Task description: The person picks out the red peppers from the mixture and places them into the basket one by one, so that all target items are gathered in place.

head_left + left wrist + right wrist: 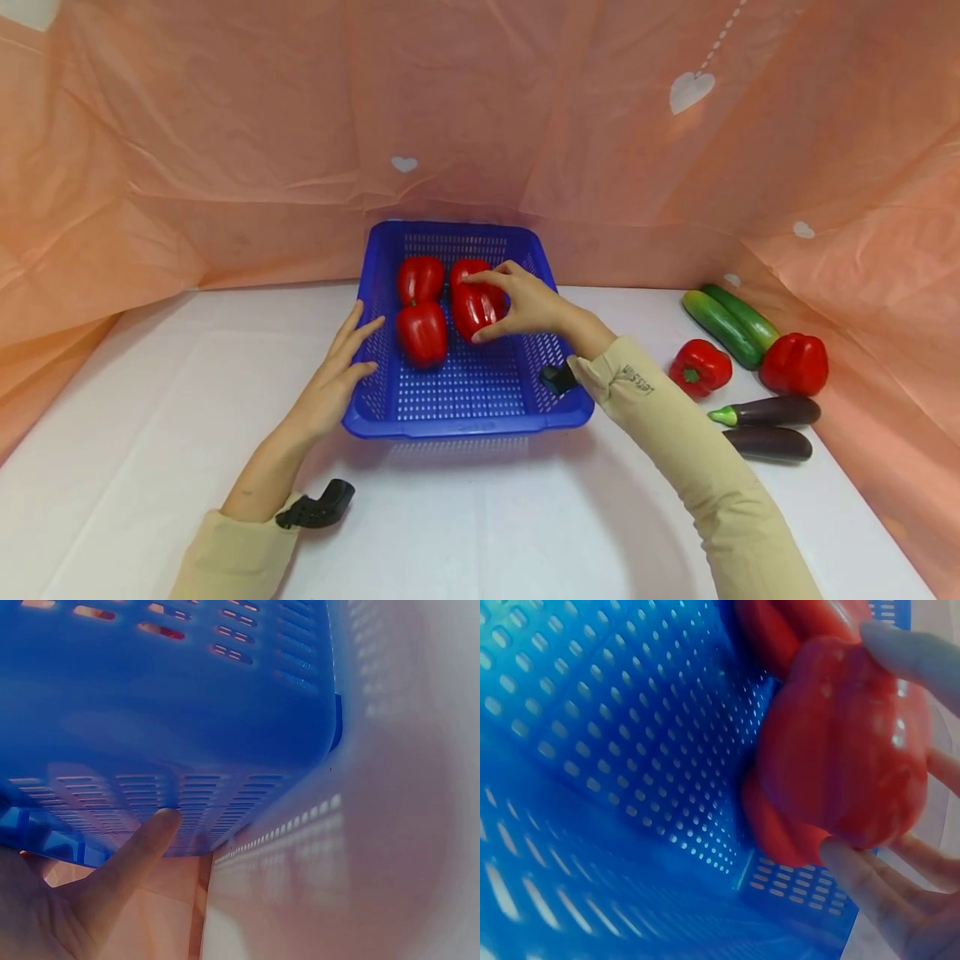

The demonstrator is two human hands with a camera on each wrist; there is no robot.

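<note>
A blue plastic basket (457,427) holds several red bell peppers, two of them, a rear one (420,279) and a front one (422,335), on its left side. My right hand (525,302) reaches over the basket's right side and grips a red bell pepper (477,310) between thumb and fingers. In the right wrist view this bell pepper (844,742) overlaps other red peppers behind it. My left hand (330,379) is at the basket's left side with its fingers spread. The left wrist view shows a straight digit (154,832) against the basket's slotted outer wall (202,735).
On the right of the white table lie two cucumbers (723,327), a red bell pepper (701,368), another red bell pepper (795,364) and two eggplants, one upper (776,411) and one lower (768,444). An orange cloth (465,125) with white hearts hangs behind the basket.
</note>
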